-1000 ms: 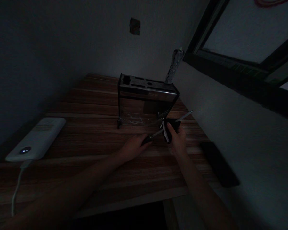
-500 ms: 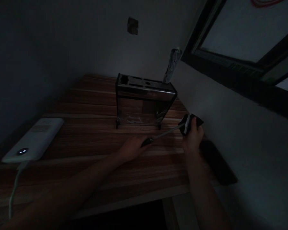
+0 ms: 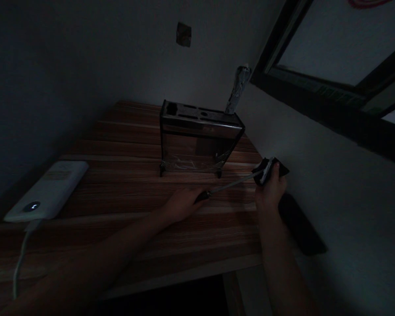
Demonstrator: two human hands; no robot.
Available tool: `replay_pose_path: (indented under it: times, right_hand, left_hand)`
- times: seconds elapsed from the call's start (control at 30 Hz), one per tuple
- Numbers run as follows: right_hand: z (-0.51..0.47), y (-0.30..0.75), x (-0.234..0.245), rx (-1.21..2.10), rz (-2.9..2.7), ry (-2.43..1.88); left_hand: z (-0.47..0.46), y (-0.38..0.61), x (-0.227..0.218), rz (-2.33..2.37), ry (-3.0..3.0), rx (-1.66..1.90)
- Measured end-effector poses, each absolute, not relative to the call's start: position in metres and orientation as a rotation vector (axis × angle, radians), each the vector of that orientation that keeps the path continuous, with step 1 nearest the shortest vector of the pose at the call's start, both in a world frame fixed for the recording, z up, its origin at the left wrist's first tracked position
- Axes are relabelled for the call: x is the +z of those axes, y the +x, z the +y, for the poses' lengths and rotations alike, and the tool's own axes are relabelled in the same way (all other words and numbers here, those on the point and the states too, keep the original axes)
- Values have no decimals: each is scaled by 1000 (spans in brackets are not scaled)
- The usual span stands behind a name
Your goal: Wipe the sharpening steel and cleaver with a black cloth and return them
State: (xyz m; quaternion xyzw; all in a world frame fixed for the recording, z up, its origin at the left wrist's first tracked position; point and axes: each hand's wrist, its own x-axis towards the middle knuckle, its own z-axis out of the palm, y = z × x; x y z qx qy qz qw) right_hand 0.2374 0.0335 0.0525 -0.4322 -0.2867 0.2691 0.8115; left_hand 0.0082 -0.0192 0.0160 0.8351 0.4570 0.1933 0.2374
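Observation:
My left hand [image 3: 182, 204] is wrapped round the dark handle of a sharpening steel [image 3: 233, 183], a thin grey rod pointing right and away from me. At the rod's far end, my right hand [image 3: 271, 186] grips a crumpled black-and-white piece [image 3: 267, 171]. Cloth or plastic, I cannot tell which. The rod's tip is hidden in or behind that piece. Beyond my hands stands a knife block [image 3: 202, 136] with a slotted metal top and a clear front. From its right end a plastic-wrapped handle [image 3: 238, 90] sticks up at a slant.
A white power bank [image 3: 51, 188] with a pale cable [image 3: 21, 259] lies on the left of the wood-grain table [image 3: 125, 180]. Against the right wall rests a dark flat slab [image 3: 301, 224]. A dark-framed window [image 3: 316, 94] is at upper right. The light is dim.
My right hand has slid a little to the right with the black-and-white piece, and more of the rod shows. My left hand has hardly moved.

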Motion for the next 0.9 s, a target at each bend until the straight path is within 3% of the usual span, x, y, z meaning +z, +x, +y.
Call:
replay_pose_path:
  times: [0.9]
  right_hand:
    - [15,180,23,937,-839,-1102]
  left_hand:
    - [-16,8,14,1326,2231,553]
